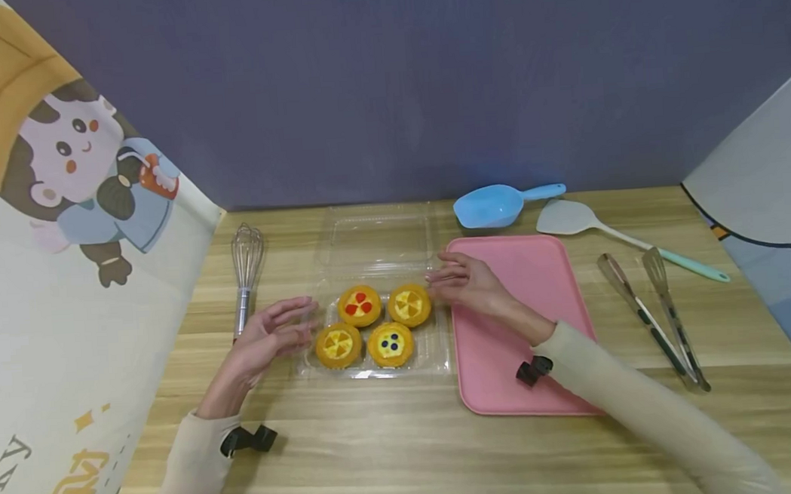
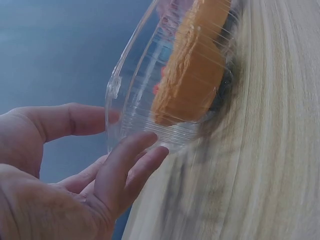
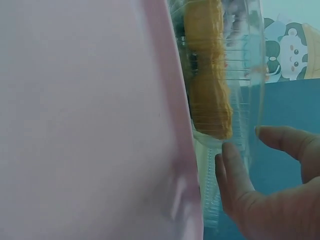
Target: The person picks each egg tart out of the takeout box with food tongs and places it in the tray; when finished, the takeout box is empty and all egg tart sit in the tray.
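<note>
A clear plastic clamshell box (image 1: 436, 359) lies with its lid (image 1: 374, 237) folded back toward the wall. Several toy tarts sit inside: one with red pieces (image 1: 360, 305), one with blueberries (image 1: 391, 345) and two with yellow wedges, the front-left tart (image 1: 338, 346) and the back-right tart (image 1: 409, 305). At the box's left side is my left hand (image 1: 268, 342), its thumb and loosely bent fingers right at the rim and side wall. My right hand (image 1: 469, 284) is at the opposite side, thumb near the rim, relaxed fingertips by the wall, over the pink tray's edge.
Right of the box lies a pink tray (image 1: 519, 375). A whisk (image 1: 247, 256) is at the left. Behind the tray are a blue scoop (image 1: 491, 207) and a white spatula (image 1: 567, 217); metal tongs (image 1: 671, 313) lie farther right. A dark wall (image 1: 386, 89) closes the table's back.
</note>
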Demonstrator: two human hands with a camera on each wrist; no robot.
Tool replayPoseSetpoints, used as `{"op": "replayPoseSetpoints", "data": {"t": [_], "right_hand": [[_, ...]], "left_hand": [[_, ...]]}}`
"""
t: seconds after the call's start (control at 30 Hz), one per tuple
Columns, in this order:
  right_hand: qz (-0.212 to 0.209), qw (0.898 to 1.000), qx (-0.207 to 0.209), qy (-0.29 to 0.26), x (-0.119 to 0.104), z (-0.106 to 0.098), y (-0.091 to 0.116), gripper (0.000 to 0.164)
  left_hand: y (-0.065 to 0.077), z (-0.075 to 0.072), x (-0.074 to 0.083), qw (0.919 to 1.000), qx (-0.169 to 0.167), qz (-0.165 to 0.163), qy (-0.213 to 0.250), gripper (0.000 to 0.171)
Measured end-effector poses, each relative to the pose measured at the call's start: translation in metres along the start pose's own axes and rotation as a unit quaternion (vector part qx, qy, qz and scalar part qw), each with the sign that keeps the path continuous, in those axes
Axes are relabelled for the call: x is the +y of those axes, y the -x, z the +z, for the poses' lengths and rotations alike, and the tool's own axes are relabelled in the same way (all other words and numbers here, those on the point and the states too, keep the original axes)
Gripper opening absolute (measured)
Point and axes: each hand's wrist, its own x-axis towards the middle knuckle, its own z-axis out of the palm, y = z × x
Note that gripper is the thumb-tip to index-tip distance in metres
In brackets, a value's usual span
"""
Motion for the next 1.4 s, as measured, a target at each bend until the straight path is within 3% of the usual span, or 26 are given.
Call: {"op": "replayPoseSetpoints", "data": {"t": [0.37, 0.73, 0.83, 1.0, 1.17, 1.27, 1.3, 1.4], "right_hand": [[-0.02, 0.994, 0.026, 0.108, -0.01, -0.043, 0.042, 0.074], [-0.061, 0.965, 0.098, 0.236, 0.002, -0.107, 0.108, 0.062], [-0.026, 0.951, 0.134, 0.277, 0.008, -0.128, 0.125, 0.061], [0.085, 0.924, 0.176, 0.329, 0.021, -0.162, 0.153, 0.073], [0.142, 0.92, 0.183, 0.317, 0.039, -0.191, 0.177, 0.078], [0.161, 0.906, 0.202, 0.336, 0.048, -0.201, 0.188, 0.081], [0.163, 0.894, 0.213, 0.36, 0.051, -0.202, 0.191, 0.083], [0.174, 0.872, 0.221, 0.4, 0.056, -0.206, 0.199, 0.091]], "left_hand": [[0.0, 0.001, 0.003, 0.9997, 0.02, 0.002, -0.013, 0.067], [0.003, 0.004, 0.002, 0.9992, 0.032, -0.009, -0.022, 0.066], [0.003, 0.004, 0.003, 0.999, 0.036, -0.015, -0.021, 0.067], [0.004, 0.004, 0.003, 0.9987, 0.041, -0.021, -0.025, 0.068], [0.005, 0.004, 0.002, 0.9987, 0.042, -0.017, -0.025, 0.069], [0.006, 0.004, 0.002, 0.9986, 0.044, -0.017, -0.023, 0.068], [0.006, 0.004, 0.002, 0.9986, 0.045, -0.017, -0.024, 0.068], [0.006, 0.005, 0.002, 0.9985, 0.045, -0.015, -0.026, 0.068]]}}
